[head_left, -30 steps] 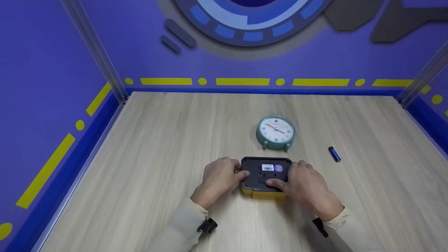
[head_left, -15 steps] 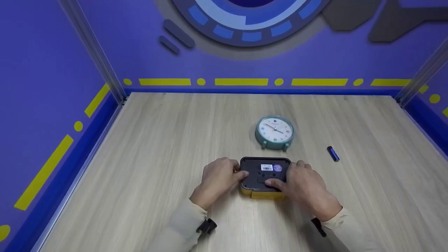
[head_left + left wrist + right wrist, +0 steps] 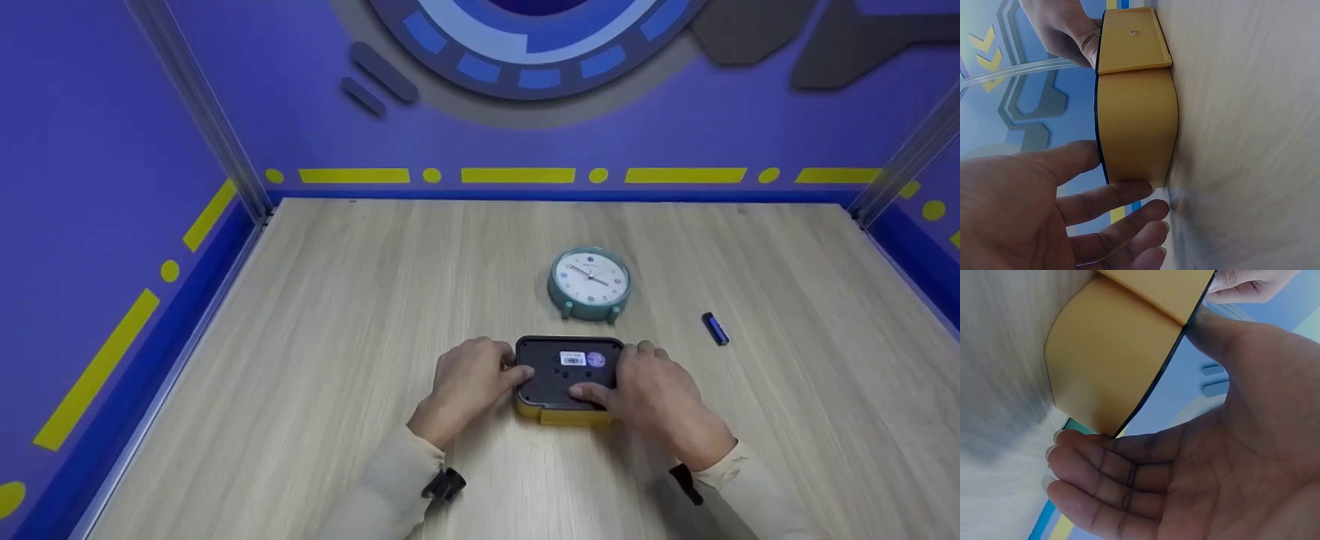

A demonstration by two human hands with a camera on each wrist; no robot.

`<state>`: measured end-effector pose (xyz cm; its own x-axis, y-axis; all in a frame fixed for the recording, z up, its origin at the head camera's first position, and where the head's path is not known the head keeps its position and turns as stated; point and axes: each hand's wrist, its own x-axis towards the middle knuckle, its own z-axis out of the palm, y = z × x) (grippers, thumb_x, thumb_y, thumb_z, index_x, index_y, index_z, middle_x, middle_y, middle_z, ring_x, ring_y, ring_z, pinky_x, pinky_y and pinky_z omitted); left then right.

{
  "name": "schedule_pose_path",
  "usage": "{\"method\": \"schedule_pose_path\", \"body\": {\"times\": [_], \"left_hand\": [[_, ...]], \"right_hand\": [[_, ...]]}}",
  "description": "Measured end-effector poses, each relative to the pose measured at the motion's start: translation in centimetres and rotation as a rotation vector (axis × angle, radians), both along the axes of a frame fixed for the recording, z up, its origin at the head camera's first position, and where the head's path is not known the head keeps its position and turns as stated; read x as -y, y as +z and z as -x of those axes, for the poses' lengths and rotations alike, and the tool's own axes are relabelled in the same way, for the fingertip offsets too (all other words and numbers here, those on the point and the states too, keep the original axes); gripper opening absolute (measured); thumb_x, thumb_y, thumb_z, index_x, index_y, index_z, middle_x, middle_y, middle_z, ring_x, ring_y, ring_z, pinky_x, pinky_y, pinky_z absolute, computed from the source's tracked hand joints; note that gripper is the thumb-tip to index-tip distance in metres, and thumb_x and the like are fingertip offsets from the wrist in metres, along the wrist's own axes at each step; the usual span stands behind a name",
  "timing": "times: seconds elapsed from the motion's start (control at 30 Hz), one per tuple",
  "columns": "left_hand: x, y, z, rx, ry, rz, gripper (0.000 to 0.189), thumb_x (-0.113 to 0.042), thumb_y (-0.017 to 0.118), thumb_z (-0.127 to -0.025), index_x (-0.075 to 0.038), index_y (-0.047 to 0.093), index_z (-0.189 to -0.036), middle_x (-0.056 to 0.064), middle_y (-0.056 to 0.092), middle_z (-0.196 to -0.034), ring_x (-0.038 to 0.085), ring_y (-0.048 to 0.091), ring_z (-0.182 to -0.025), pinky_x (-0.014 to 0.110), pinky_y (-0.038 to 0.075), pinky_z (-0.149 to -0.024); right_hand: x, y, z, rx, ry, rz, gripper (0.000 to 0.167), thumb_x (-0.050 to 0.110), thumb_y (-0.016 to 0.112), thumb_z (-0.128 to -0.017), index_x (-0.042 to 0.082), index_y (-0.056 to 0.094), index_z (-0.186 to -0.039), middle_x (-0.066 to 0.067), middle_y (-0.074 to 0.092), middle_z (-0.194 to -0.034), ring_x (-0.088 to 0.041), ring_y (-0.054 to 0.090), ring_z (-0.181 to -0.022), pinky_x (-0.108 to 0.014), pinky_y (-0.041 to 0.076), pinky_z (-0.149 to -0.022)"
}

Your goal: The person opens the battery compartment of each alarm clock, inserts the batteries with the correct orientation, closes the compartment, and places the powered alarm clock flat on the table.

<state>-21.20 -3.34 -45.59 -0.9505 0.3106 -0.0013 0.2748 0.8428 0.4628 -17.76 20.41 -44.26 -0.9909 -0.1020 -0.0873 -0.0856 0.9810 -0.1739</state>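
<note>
A yellow clock (image 3: 570, 373) with a black back lies face down on the table, its back carrying a barcode label, a round sticker and small knobs. My left hand (image 3: 469, 386) grips its left end, thumb on the back's edge and forefinger against the side, as the left wrist view shows. From the right, my right hand (image 3: 660, 397) holds the other end; its thumb presses on the lower part of the black back, and its other fingers bend along the far side. In the right wrist view the yellow casing (image 3: 1109, 360) shows a step along its side. The clock's face is hidden.
A round green alarm clock (image 3: 590, 283) lies face up just beyond the yellow one. To the right, a small blue and black battery (image 3: 715, 328) lies on the wooden table (image 3: 360, 300). Blue panels (image 3: 480, 142) wall the table at the back and sides.
</note>
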Motion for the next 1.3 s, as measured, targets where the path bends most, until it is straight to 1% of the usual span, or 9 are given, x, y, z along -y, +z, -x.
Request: {"method": "schedule_pose_path", "body": {"times": [0.2,0.33,0.47,0.57,0.63,0.77,0.97,1.13,1.3], "left_hand": [[0.0,0.0,0.0,0.003,0.000,-0.014,0.027,-0.041,0.079,-0.097,-0.014,0.081,-0.096,-0.006,0.061,-0.079,0.013,0.051,-0.071,0.035,0.044,-0.065],[0.0,0.0,0.0,0.000,0.002,-0.029,0.027,-0.041,0.080,-0.096,-0.013,0.082,-0.096,-0.006,0.063,-0.080,0.013,0.051,-0.072,0.035,0.045,-0.065],[0.0,0.1,0.1,0.008,0.015,-0.035,0.028,-0.040,0.080,-0.096,-0.012,0.082,-0.099,-0.005,0.064,-0.083,0.013,0.052,-0.073,0.036,0.046,-0.067],[-0.1,0.1,0.1,0.016,0.025,-0.037,0.029,-0.039,0.081,-0.096,-0.011,0.083,-0.101,-0.004,0.066,-0.085,0.013,0.053,-0.074,0.037,0.048,-0.068],[-0.1,0.1,0.1,0.020,0.029,-0.040,0.029,-0.039,0.081,-0.096,-0.010,0.083,-0.101,-0.004,0.067,-0.085,0.012,0.053,-0.074,0.036,0.048,-0.068],[-0.1,0.0,0.1,0.029,0.035,-0.053,0.028,-0.038,0.081,-0.096,-0.010,0.083,-0.102,-0.005,0.069,-0.086,0.012,0.054,-0.073,0.035,0.048,-0.067],[-0.1,0.1,0.2,0.033,0.031,-0.050,0.028,-0.038,0.078,-0.099,-0.011,0.083,-0.103,-0.006,0.065,-0.081,0.012,0.053,-0.071,0.035,0.046,-0.065],[0.0,0.0,0.1,0.020,0.023,-0.045,0.028,-0.038,0.074,-0.101,-0.011,0.083,-0.103,-0.005,0.063,-0.081,0.013,0.054,-0.072,0.036,0.047,-0.066],[0.2,0.0,0.2,0.006,0.037,-0.053,0.036,-0.042,0.068,-0.104,-0.013,0.080,-0.089,-0.005,0.058,-0.073,0.014,0.053,-0.067,0.035,0.044,-0.062]], "right_hand": [[-0.3,0.0,0.2,-0.017,0.019,0.010,0.102,0.072,0.074,-0.087,-0.024,0.057,-0.116,-0.026,0.060,-0.096,-0.034,0.061,-0.083,-0.055,0.057,-0.078],[-0.9,0.3,0.7,0.014,0.039,0.049,0.088,0.064,0.065,-0.100,-0.022,0.057,-0.116,-0.022,0.059,-0.093,-0.030,0.059,-0.080,-0.052,0.056,-0.076],[-1.8,0.8,1.2,0.058,0.064,0.117,0.053,0.036,0.055,-0.112,-0.017,0.060,-0.112,-0.016,0.057,-0.090,-0.028,0.056,-0.079,-0.047,0.051,-0.072],[-2.2,0.8,1.5,0.055,0.079,0.138,0.030,0.016,0.054,-0.110,-0.012,0.061,-0.102,-0.012,0.055,-0.085,-0.027,0.053,-0.075,-0.044,0.048,-0.068],[-2.4,0.7,1.7,0.059,0.084,0.132,0.023,0.009,0.053,-0.107,-0.011,0.060,-0.097,-0.011,0.054,-0.082,-0.027,0.053,-0.073,-0.045,0.048,-0.067],[-2.6,0.4,2.1,0.120,0.064,0.135,0.021,0.006,0.050,-0.105,-0.010,0.061,-0.098,-0.011,0.054,-0.083,-0.028,0.054,-0.075,-0.045,0.049,-0.069],[-2.8,0.3,2.5,0.193,0.027,0.214,0.020,0.007,0.048,-0.105,-0.009,0.059,-0.101,-0.009,0.052,-0.081,-0.027,0.054,-0.074,-0.042,0.046,-0.066],[-3.1,0.1,2.7,0.191,0.015,0.291,0.020,0.009,0.048,-0.104,-0.007,0.060,-0.100,-0.008,0.052,-0.082,-0.025,0.053,-0.074,-0.040,0.044,-0.065],[-3.5,-0.1,2.9,0.169,0.034,0.340,0.019,0.009,0.048,-0.103,-0.004,0.061,-0.095,-0.006,0.051,-0.081,-0.024,0.051,-0.072,-0.039,0.042,-0.064]]}}
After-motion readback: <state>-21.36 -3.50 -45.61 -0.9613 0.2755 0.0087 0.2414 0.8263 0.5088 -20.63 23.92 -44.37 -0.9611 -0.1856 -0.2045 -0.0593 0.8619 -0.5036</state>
